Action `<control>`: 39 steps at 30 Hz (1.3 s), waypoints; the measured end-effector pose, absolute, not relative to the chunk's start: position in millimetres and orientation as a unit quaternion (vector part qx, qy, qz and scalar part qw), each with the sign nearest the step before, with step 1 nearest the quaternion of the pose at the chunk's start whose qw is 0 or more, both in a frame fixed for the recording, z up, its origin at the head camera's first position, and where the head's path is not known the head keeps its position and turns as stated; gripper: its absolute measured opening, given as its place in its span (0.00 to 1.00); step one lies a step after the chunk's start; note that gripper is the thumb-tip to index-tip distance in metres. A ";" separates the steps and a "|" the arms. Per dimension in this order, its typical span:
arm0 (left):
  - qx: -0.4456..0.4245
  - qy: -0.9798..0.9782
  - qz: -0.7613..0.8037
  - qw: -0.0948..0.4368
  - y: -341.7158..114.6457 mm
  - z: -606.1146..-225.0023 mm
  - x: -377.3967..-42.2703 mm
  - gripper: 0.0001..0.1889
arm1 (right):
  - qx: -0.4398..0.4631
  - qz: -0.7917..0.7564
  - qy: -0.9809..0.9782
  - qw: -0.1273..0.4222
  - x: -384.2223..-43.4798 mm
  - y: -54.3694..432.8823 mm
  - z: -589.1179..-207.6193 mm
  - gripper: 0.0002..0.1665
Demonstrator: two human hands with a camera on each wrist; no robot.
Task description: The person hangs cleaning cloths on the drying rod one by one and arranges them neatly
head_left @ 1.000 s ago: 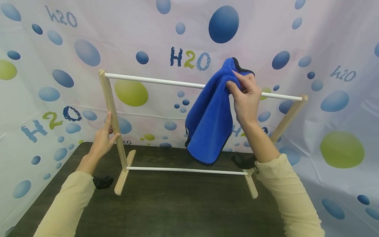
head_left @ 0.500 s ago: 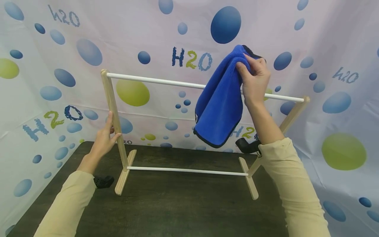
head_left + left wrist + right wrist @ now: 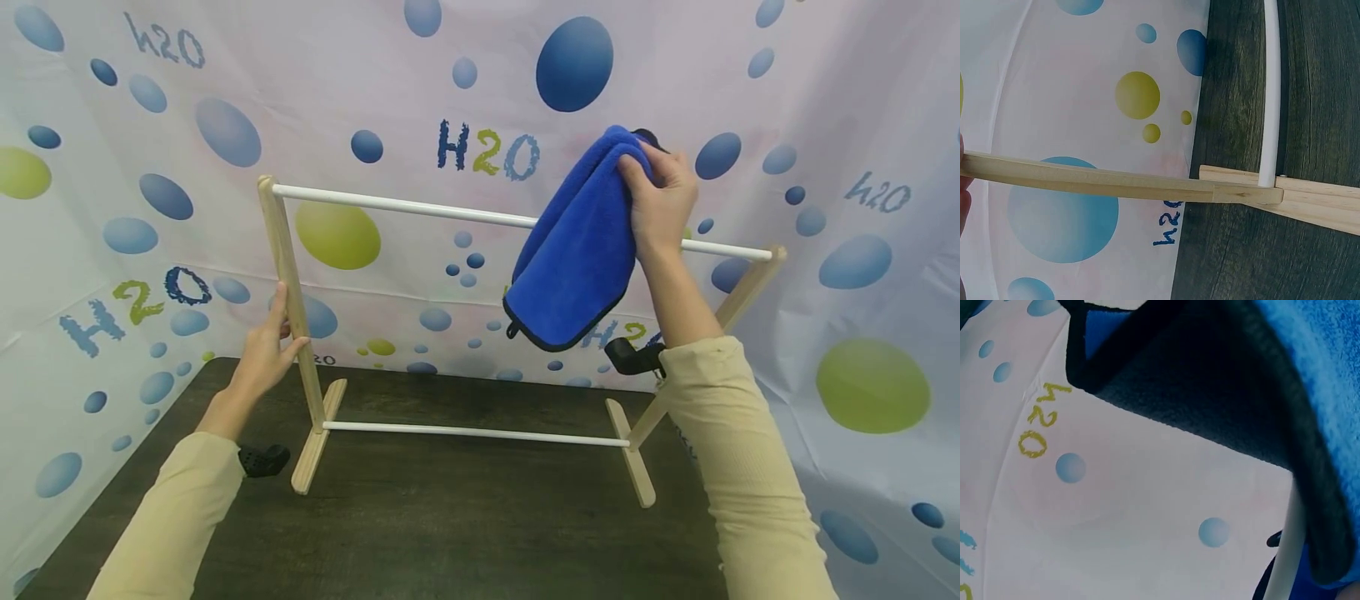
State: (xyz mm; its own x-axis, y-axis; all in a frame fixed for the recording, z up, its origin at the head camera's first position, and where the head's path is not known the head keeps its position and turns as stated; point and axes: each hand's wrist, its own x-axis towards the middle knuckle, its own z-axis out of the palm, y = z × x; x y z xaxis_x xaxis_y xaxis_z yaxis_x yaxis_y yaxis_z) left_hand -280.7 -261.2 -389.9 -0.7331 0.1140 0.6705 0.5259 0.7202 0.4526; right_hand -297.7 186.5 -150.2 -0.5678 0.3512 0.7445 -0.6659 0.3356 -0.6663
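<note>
1. at the left post (image 3: 282, 250) of the rack (image 3: 405, 207), the left hand (image 3: 262, 348) grips it.
2. by the rack's upper right half, the blue cloth (image 3: 581, 250) hangs pinched in the right hand (image 3: 666, 200).
3. beneath the rack: dark table (image 3: 450, 517).

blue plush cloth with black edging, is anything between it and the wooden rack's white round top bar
Nothing visible stands between the blue cloth and the white top bar. The cloth, pinched in the right hand, covers part of the bar in the head view; whether they touch is unclear.
</note>
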 end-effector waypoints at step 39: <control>-0.165 -0.847 -0.381 0.332 -250.3 -394.5 -272.5 0.44 | 0.006 0.481 -0.778 0.404 -301.9 199.9 -163.4 0.19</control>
